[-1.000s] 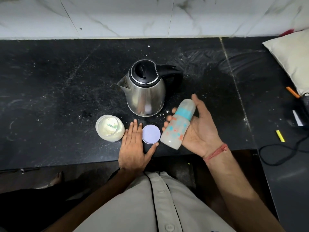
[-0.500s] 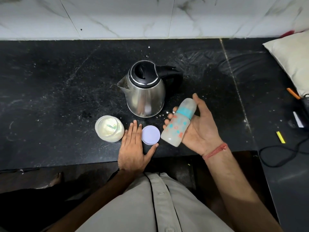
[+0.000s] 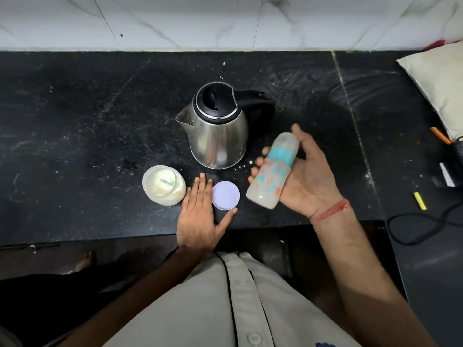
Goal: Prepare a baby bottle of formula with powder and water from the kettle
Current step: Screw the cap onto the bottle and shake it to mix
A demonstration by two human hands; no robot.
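Right hand (image 3: 309,179) palm-up, fingers curled round a capped baby bottle (image 3: 271,172) lying tilted across it, above the counter's front edge. Left hand (image 3: 200,214) flat on the black stone counter (image 3: 75,121), fingers together, holding nothing, between an open powder jar (image 3: 164,185) and its round lid (image 3: 226,195). Steel kettle (image 3: 216,126) just behind, lid shut. Powder specks on the stone; white marble tiles (image 3: 200,18) behind; cushion (image 3: 441,81) far right.
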